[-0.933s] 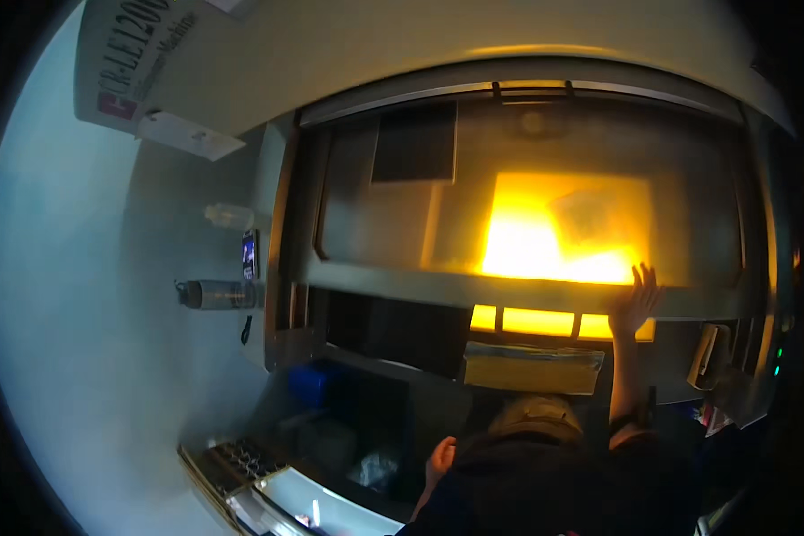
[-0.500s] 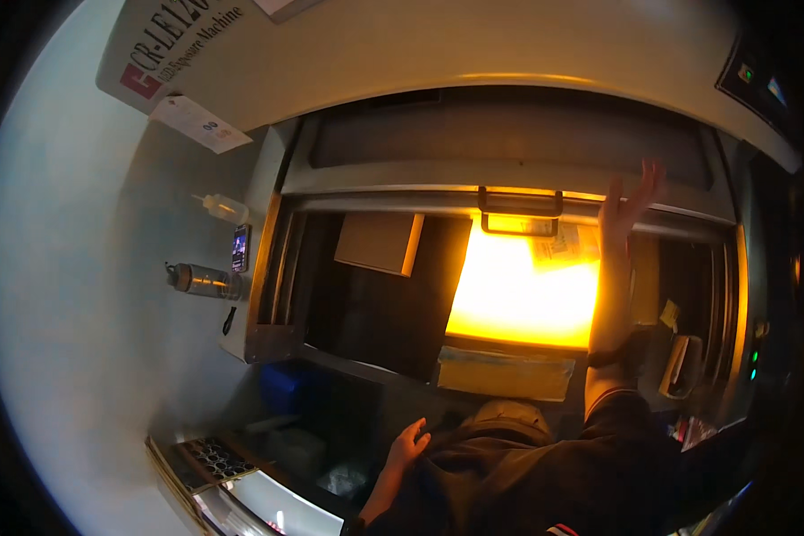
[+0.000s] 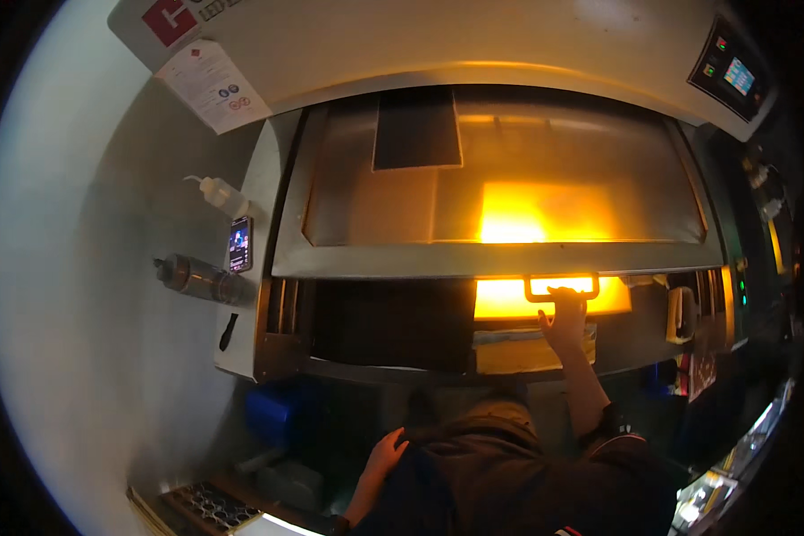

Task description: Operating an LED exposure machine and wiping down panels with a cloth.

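Note:
My right hand (image 3: 565, 327) is closed around the dark handle (image 3: 590, 288) on the front edge of a wide metal-framed cover (image 3: 402, 259) with a cloudy panel. Below the cover, a bright yellow-lit surface (image 3: 500, 301) glows, and its light also shows through the panel. Close to my body on the left, my left hand (image 3: 384, 453) hangs loosely, its fingers extended and holding nothing. A tan strip (image 3: 518, 351) lies in front of the glowing surface, just left of my right forearm.
On the machine's left ledge are a phone (image 3: 240, 244), a squeeze bottle (image 3: 223, 195), a drinking bottle (image 3: 196, 277) and a small black object (image 3: 229, 331). A control panel (image 3: 731, 71) sits at upper right. A blue container (image 3: 271, 414) stands low left.
My right hand has come down from the cover's far right and taken hold of the handle. The cover's front edge is nearer to me, hiding more of the lit surface.

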{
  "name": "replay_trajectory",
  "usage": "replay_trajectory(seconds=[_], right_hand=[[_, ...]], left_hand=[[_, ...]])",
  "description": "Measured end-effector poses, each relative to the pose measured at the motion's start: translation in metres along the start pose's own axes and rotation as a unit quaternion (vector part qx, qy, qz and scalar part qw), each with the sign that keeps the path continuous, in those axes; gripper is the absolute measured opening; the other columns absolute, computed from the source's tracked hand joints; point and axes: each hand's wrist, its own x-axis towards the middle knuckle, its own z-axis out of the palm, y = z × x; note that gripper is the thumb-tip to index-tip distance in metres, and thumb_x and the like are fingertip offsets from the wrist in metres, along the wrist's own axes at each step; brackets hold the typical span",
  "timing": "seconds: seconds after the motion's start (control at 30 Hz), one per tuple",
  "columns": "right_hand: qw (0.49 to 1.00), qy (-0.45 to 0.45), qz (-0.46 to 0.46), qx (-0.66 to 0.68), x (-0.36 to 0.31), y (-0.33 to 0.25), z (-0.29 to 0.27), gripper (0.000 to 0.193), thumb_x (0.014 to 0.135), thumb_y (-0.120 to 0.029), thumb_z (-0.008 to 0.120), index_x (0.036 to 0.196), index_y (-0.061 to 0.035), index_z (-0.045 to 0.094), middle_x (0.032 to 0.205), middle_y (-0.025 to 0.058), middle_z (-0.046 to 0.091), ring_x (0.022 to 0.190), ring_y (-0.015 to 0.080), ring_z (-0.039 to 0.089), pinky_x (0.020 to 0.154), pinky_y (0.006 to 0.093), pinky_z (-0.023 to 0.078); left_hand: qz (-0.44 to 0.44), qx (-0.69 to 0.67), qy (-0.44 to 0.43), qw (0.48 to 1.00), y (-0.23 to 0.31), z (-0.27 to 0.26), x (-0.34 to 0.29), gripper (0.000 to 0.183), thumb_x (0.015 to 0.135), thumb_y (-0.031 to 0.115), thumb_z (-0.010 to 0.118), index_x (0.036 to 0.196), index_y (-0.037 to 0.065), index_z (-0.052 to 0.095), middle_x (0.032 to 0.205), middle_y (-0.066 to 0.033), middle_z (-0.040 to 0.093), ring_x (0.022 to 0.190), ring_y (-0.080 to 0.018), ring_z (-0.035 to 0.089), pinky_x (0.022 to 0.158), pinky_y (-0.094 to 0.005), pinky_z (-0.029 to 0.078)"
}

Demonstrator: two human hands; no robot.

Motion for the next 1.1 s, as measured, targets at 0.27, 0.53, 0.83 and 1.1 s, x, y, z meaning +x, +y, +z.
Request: replay_trajectory(seconds=[0.27,0.53,0.83,1.1], right_hand=[[0.916,-0.334,0.195,-0.108,-0.067,-0.066,-0.027,0.063,0.076,-0.066,0.067,0.077,-0.0033,0.071,0.076,0.0137,0.069,0.077,0.0297,0.068,0.069,0.0421,0.052],[0.931,-0.275,0.180,-0.157,-0.166,-0.105,-0.127,0.060,0.076,-0.059,0.069,0.093,-0.0014,0.069,0.089,0.0207,0.069,0.085,0.0367,0.067,0.075,0.0470,0.053],[0.985,-0.034,0.072,-0.151,-0.099,-0.168,-0.305,0.051,0.080,-0.056,0.063,0.070,-0.0062,0.067,0.069,0.0154,0.063,0.070,0.0362,0.063,0.064,0.0460,0.048],[0.915,0.358,-0.174,-0.068,-0.037,-0.139,-0.325,0.027,0.070,-0.036,0.071,0.062,-0.0150,0.057,0.061,0.0005,0.055,0.058,0.0200,0.059,0.060,0.0352,0.048]], left_hand=[[0.089,0.038,0.020,0.995,-0.043,-0.119,0.004,0.048,0.093,0.031,0.058,0.133,0.005,0.054,0.135,-0.0167,0.056,0.124,-0.0330,0.053,0.103,-0.0408,0.042],[0.307,-0.053,-0.195,0.930,0.056,-0.137,0.049,0.044,0.094,0.037,0.056,0.126,0.008,0.061,0.117,-0.0150,0.066,0.109,-0.0332,0.061,0.094,-0.0416,0.048],[0.071,0.308,0.157,0.936,0.175,-0.161,0.233,0.076,0.088,0.043,0.066,0.146,0.004,0.035,0.148,-0.0210,0.038,0.134,-0.0356,0.040,0.107,-0.0460,0.038],[0.018,0.270,0.274,0.923,0.182,-0.187,0.283,0.095,0.079,0.047,0.075,0.147,-0.002,0.030,0.150,-0.0270,0.032,0.140,-0.0392,0.030,0.110,-0.0512,0.032]])
